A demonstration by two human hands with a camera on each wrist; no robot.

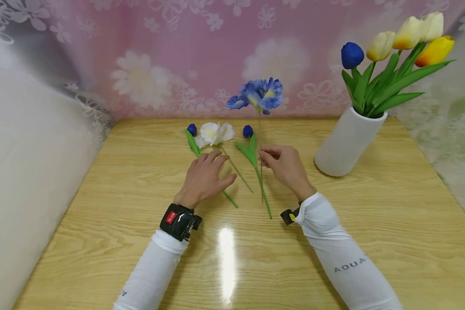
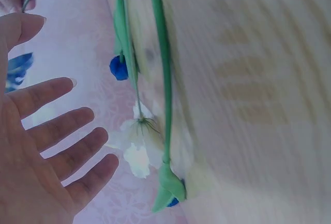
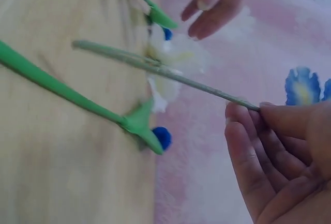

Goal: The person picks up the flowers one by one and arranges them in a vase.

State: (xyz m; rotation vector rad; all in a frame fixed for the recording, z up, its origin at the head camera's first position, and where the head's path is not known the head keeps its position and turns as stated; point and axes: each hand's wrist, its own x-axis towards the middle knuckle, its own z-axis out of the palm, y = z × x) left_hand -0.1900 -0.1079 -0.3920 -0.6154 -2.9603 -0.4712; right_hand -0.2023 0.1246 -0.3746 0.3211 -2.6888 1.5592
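Observation:
Between thumb and fingertips my right hand (image 1: 284,165) pinches the thin stem of a blue iris (image 1: 261,94), its ruffled bloom held upright with a yellow centre. In the right wrist view that stem (image 3: 207,88) slants out from the fingertips. My left hand (image 1: 205,176) is spread, palm down, over the stem of a blue tulip (image 1: 192,130) and holds nothing. Beside it lies a white flower (image 1: 214,133) with a thin stem. Another blue tulip (image 1: 248,131) with green leaves lies on the table just left of the iris stem.
A white vase (image 1: 348,142) stands tilted at the back right, holding a blue tulip (image 1: 352,55), several cream tulips (image 1: 380,46) and a yellow-orange one. The wooden table (image 1: 100,241) meets a pink floral curtain (image 1: 201,56) at its back edge.

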